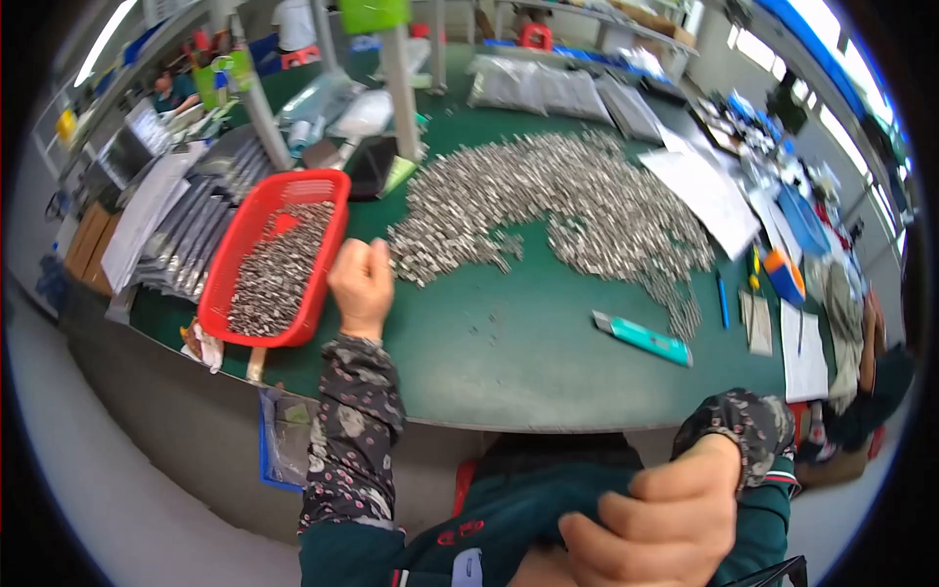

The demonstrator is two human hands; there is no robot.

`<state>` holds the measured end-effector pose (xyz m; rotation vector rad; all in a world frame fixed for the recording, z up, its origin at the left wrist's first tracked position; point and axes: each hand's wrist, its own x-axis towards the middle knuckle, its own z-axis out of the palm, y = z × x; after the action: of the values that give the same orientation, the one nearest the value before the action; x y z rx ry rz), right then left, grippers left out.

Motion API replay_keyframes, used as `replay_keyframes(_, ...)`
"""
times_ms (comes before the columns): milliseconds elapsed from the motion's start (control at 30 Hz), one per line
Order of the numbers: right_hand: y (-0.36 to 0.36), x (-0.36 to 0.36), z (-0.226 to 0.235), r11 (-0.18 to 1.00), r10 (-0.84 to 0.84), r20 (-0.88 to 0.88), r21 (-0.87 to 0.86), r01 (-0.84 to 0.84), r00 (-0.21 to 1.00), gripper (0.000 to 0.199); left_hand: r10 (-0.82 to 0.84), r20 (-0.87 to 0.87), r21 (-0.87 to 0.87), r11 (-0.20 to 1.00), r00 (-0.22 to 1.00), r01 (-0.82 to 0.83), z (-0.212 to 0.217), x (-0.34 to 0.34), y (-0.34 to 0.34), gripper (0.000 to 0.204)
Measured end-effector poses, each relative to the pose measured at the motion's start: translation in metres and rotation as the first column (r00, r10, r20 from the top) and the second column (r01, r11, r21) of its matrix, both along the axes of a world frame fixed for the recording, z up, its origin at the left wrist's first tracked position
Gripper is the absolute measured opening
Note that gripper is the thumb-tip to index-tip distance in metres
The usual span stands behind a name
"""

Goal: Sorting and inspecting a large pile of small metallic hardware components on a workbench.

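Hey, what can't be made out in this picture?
Head view, left hand: clenched, hiding whether it holds anything.
Head view, right hand: somewhat blurred; its back hides the palm.
Head view, basket: metal pieces cover most of its bottom.
Head view, pile: pieces too small to tell their exact shape.

Bright, fairly even indoor light. Windows (758, 56) upper right blown out; ceiling tube (106, 41) glares upper left. Small metal pieces (548, 176) glint, fine detail smeared. Worktop (460, 367) has soft sheen; floor (196, 411) below dimmer. Right hand (665, 519), near lens, looks soft. Heavy fisheye: worktop edge bowed, corners black, bluish fringe along right rim.
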<state>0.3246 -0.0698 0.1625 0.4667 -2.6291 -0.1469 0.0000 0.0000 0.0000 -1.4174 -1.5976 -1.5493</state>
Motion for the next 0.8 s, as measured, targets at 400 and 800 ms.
replay_keyframes(400, -0.030, 0.083, -0.010, 0.921, -0.058, -0.090, -0.390, 0.019, 0.994, 0.014, -0.275, -0.074, -0.073, 0.960, 0.959, 0.270, 0.037, 0.118, -0.009, 0.007)
replay_keyframes(800, 0.089, 0.138, -0.165, 0.488, -0.865, 0.024, -0.190, 0.852, 0.501, 0.029, -0.536, 0.085, -0.277, 0.797, 0.840, 0.537, 0.024, 0.252, -0.015, 0.011)
